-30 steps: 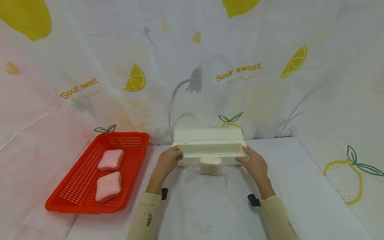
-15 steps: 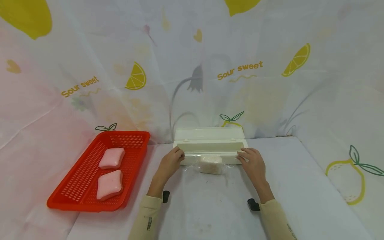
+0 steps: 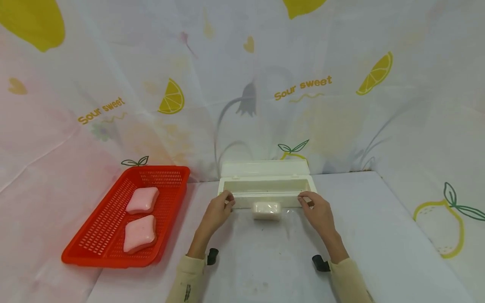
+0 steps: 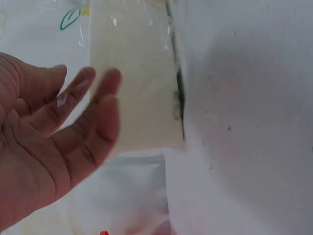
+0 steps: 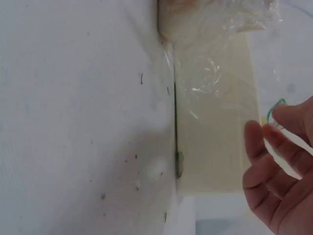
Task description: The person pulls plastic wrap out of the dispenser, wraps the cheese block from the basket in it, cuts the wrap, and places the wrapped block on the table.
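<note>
In the head view, a long white cling film dispenser box (image 3: 265, 201) stands at the back with its lid (image 3: 265, 168) raised. A pale soap bar (image 3: 267, 211) sits in front of it, covered by clear cling film (image 5: 210, 73). My left hand (image 3: 219, 210) is at the box's left front, thumb and fingertips curled together at the film's edge. Close to the right front corner, my right hand (image 3: 318, 210) pinches the film between thumb and index finger. Glossy film spans the box's front in both wrist views.
To the left stands a red perforated basket (image 3: 170, 227) with two pink soap bars (image 3: 140, 234) in it. A lemon-print cloth (image 3: 242, 84) hangs behind and beside the white table (image 3: 379, 235). Black wrist mounts (image 3: 321, 264) show below both hands.
Both hands have come slightly down and toward me, off the box's inner edge. The wrapped soap bar has turned, its front face now standing squarer to me. The basket has stayed put.
</note>
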`<state>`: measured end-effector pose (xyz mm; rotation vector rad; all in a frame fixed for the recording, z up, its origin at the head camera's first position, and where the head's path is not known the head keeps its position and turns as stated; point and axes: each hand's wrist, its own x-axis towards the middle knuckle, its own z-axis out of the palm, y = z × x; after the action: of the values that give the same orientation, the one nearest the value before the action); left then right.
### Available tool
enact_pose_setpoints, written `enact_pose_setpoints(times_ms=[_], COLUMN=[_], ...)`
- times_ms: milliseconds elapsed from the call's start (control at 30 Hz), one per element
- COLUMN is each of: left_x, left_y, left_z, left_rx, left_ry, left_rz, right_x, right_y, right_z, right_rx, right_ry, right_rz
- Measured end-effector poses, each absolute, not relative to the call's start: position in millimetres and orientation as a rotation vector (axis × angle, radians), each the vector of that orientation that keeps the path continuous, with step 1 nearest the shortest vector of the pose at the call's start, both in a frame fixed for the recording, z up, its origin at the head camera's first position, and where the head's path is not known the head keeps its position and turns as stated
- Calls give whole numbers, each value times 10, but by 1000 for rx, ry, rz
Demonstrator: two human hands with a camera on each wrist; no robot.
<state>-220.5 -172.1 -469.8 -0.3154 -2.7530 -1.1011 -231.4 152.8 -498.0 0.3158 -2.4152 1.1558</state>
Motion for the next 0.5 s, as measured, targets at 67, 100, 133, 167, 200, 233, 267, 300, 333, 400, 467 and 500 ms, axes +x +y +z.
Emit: enact_pose_setpoints(times_ms=[67, 100, 133, 167, 200, 233, 267, 300, 333, 400, 467, 500], left_x=[-2168, -2151, -2136, -2123, -2108, -2094, -2082, -2068, -2054, -2020, -1987, -1974], left_y=[-1700, -1687, -1676, -1669, -1663, -1661, -1662, -1667, -1677, -1701, -1733, -1751], left_z=[-4713, -4721, -4729, -4741, -4748, -4754, -4759, -4761, -4761, -4755, -4747, -4746], left_rx=[-293, -296, -296, -305, -315, -328, -341, -349, -357, -383, -437, -472], left_ry=[-2766, -2772, -2779, -2786, -2789, -2788, -2790, -2793, -2798, -2816, -2831, -2835], left_rz=[-1169, -1191, -1204, -1211, -1225, -1236, -1244, -1249, -1254, -1267, -1274, -1271], right_x=[-2282, -2268, -2254, -2243, -2235, -2225, -2216, -2208, -2201, -2184, -2165, -2158], right_y=[1498, 1479, 1461, 1443, 1424, 1408, 1396, 1386, 1382, 1388, 1406, 1419], right_z=[-4962, -4955, -4948, -4942, -4940, -4935, -4934, -4934, -4936, -4937, -4933, -4930], right_rx=[319, 328, 336, 348, 360, 369, 381, 402, 426, 496, 580, 625], right_ry=[-2463, -2484, -2502, -2512, -2518, -2523, -2525, -2527, -2532, -2545, -2558, -2571], right_rz=[1284, 1350, 1419, 1490, 1546, 1607, 1663, 1710, 1748, 1814, 1861, 1863])
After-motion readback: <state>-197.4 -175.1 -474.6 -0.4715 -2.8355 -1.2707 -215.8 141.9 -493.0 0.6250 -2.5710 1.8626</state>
